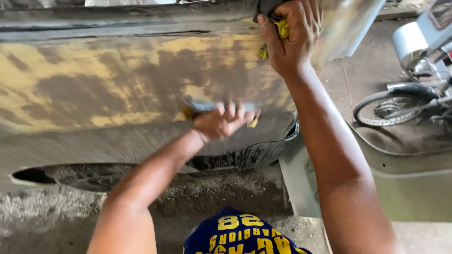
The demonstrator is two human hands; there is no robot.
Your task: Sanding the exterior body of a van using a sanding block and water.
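L hand [221,123] curled shut on a flat grey sanding block [214,106], pressed flat to the yellow-and-brown patchy filler-coated car body panel [108,84] for even contact; R hand [289,37], above-right, fisted on a yellow cloth [282,29], prob. bracing on panel.

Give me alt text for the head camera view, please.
A person's left hand presses a sanding block against a car body panel patched with yellow filler, while the right hand grips a yellow cloth higher up. A motorcycle stands nearby.

Grey sanding block [221,106] flat against panel, yellow cloth [282,29] bunched above
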